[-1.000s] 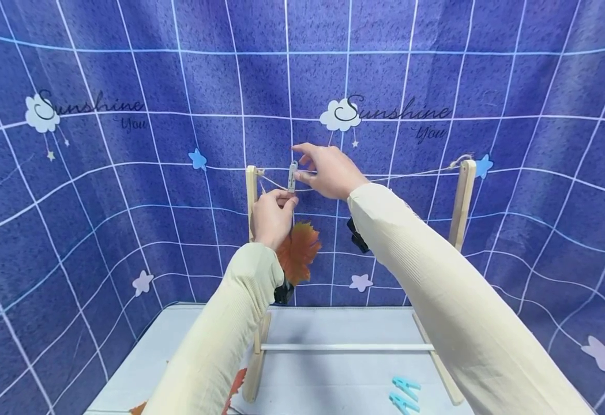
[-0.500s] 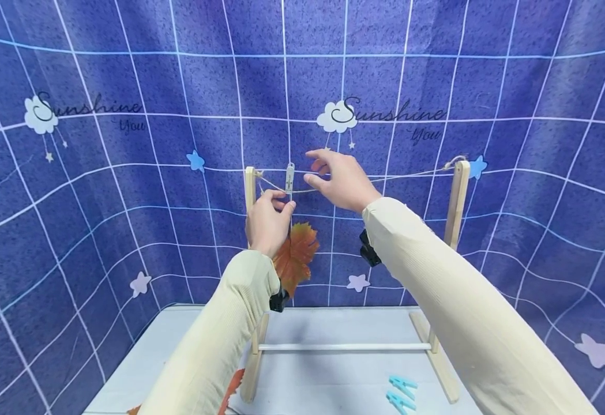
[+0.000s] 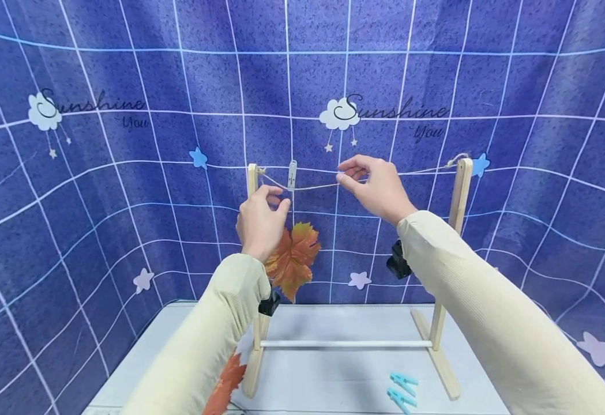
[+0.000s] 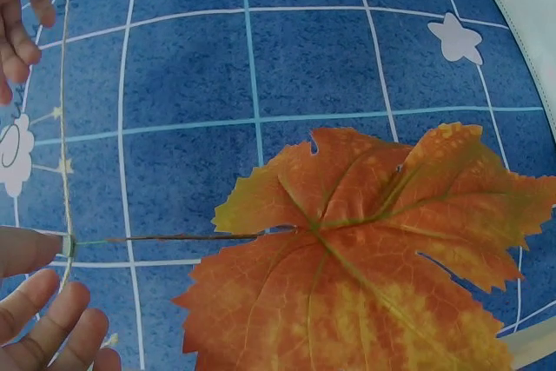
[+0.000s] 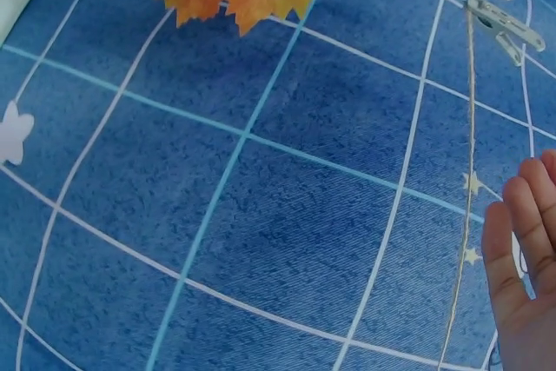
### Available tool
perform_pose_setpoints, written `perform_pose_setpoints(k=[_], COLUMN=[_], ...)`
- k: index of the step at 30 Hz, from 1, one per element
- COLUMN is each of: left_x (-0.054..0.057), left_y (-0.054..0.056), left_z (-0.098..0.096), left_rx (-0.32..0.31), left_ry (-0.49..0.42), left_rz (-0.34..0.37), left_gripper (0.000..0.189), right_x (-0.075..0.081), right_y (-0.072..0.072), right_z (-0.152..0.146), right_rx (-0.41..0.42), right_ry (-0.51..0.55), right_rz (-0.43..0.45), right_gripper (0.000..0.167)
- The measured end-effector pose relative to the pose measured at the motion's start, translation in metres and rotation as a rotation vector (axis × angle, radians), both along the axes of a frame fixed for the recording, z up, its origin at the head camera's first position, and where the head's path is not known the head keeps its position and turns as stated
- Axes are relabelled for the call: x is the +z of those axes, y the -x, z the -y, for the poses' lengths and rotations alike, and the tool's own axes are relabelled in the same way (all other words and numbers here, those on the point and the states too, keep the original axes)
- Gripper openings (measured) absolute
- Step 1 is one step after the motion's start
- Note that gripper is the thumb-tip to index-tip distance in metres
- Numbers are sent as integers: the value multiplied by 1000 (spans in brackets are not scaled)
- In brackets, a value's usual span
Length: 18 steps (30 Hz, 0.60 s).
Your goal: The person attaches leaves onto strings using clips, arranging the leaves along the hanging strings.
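A pale grey clothespin [image 3: 292,176] stands upright on the twine [image 3: 316,187], clamped over it. From its lower end an orange artificial maple leaf [image 4: 373,249] hangs by a thin stem. My left hand [image 3: 262,223] is just left of and below the clothespin, thumb and fingers parted around nothing. To the right, my right hand [image 3: 380,187] is beside the twine with relaxed fingers and holds nothing. In the right wrist view its straightened fingers [image 5: 530,223] lie well apart from the clothespin [image 5: 504,28].
The twine is tied between a left wooden post [image 3: 252,181] and a right wooden post [image 3: 460,196]. A white rod [image 3: 344,344] joins them low down. Blue clothespins [image 3: 402,397] and another red-orange leaf [image 3: 225,383] lie on the white table [image 3: 328,323]. A blue patterned curtain [image 3: 177,86] hangs behind.
My right hand has let go of the clothespin and moved right along the twine. My left hand has drawn slightly left and down, its fingers parting, and the leaf now hangs freely.
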<state>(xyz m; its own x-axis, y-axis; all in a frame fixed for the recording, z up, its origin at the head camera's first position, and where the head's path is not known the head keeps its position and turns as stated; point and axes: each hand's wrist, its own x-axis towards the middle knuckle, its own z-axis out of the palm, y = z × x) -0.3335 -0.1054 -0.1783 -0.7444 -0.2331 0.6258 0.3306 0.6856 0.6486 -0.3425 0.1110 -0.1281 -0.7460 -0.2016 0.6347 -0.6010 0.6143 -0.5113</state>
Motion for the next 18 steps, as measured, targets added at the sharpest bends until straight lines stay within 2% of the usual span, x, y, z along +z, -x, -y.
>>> perform_pose_setpoints(k=[6,11,18], left_x=[-4,-9,-14], left_y=[-10,-15,-20], left_z=[4,6,9], left_rx=[-11,3,-13], left_ry=[16,50,67], left_rz=[-2,-8,-21], left_gripper=[27,26,24], right_x=[-12,-24,-38], right_y=[-5,-7,-7], right_z=[-14,-22,-33], right_rx=[14,10,6], right_ry=[1,-4,-1], right_rz=[5,24,16], right_gripper=[28,28,27])
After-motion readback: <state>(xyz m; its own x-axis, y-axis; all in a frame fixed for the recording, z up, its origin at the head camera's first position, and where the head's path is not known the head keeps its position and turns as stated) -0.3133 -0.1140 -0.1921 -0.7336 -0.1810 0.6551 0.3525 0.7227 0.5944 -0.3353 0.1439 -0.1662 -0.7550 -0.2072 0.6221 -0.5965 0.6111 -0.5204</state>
